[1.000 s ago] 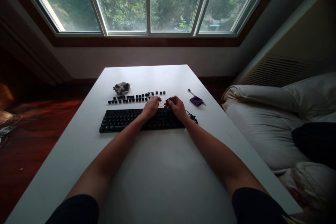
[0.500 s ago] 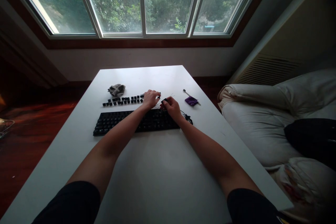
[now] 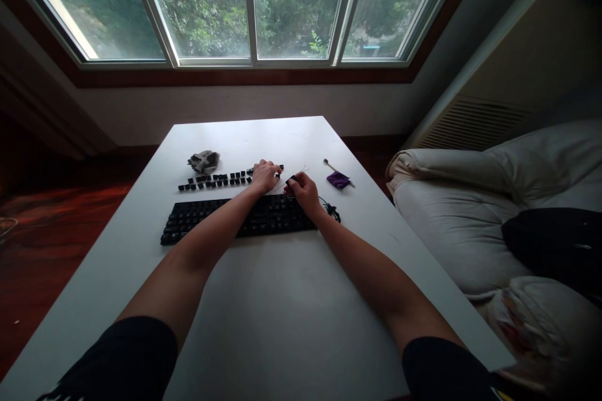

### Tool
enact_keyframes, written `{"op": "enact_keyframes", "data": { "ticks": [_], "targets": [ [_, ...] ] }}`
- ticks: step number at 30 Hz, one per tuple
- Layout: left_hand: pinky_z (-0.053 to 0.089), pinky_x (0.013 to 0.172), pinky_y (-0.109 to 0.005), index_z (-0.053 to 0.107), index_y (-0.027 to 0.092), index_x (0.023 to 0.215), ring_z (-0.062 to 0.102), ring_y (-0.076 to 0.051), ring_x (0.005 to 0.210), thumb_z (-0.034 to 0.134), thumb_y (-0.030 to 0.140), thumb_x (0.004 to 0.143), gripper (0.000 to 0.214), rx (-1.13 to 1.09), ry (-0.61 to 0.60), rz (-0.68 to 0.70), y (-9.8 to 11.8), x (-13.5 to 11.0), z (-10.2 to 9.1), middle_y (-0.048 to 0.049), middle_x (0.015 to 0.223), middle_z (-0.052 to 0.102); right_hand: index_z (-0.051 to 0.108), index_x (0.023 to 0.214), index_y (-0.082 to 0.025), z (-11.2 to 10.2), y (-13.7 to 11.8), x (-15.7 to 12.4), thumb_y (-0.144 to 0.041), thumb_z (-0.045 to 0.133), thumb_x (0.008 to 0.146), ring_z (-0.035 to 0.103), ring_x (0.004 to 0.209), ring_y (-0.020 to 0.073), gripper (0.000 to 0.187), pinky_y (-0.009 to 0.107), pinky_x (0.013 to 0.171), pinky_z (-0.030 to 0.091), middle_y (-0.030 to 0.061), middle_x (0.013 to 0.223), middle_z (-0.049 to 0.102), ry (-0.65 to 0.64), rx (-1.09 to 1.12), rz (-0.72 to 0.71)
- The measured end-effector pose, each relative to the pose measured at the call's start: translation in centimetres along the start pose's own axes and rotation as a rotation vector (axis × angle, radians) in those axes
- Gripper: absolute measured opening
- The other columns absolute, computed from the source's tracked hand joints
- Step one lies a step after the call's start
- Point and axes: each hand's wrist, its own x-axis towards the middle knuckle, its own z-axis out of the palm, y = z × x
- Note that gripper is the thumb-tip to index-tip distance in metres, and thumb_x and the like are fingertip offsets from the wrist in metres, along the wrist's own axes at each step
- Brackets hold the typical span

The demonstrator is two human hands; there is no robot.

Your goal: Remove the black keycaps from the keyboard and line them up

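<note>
A black keyboard (image 3: 211,218) lies across the middle of the white table (image 3: 282,301). Behind it runs a row of several loose black keycaps (image 3: 214,179). My left hand (image 3: 264,175) reaches over the keyboard's back edge to the right end of that row, fingers curled down onto the keycaps; what they hold is hidden. My right hand (image 3: 302,190) is closed on a small wire keycap puller (image 3: 292,178) with a dark handle, just behind the keyboard's right end.
A crumpled grey cloth (image 3: 204,161) lies behind the keycaps. A purple cloth (image 3: 338,179) and a thin brush-like tool (image 3: 330,165) sit at the table's right. The keyboard cable (image 3: 330,208) trails right. A white sofa with cushions (image 3: 475,213) stands beside the table.
My left hand has moved back from the keyboard to the end of the keycap row. The camera has shifted a little, sliding the scene left.
</note>
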Motion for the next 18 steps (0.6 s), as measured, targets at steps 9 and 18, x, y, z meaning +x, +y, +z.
{"op": "enact_keyframes", "data": {
  "ticks": [9,18],
  "targets": [
    [0.037,0.101,-0.051,0.074,0.028,0.106,0.048,-0.034,0.118,0.067,0.026,0.083,0.024,-0.035,0.036,0.006,0.0,0.1,0.1,-0.0103,0.115,0.068,0.050,0.086,-0.025,-0.1,-0.2,-0.1,-0.053,0.062,0.085,0.072,0.067,0.0198,0.031,0.030,0.061,0.058,0.0011,0.076,0.072,-0.010,-0.060,0.013],
    [0.040,0.101,-0.050,0.075,0.029,0.108,0.050,-0.033,0.119,0.062,0.026,0.090,0.023,-0.057,0.069,0.044,-0.5,-2.6,-1.8,-0.0095,0.117,0.067,0.056,0.087,-0.025,-0.2,-0.9,0.1,-0.049,0.059,0.089,0.068,0.063,0.0185,0.024,0.031,0.065,0.055,-0.0015,0.070,0.068,-0.076,-0.254,-0.071]
  ]
}}
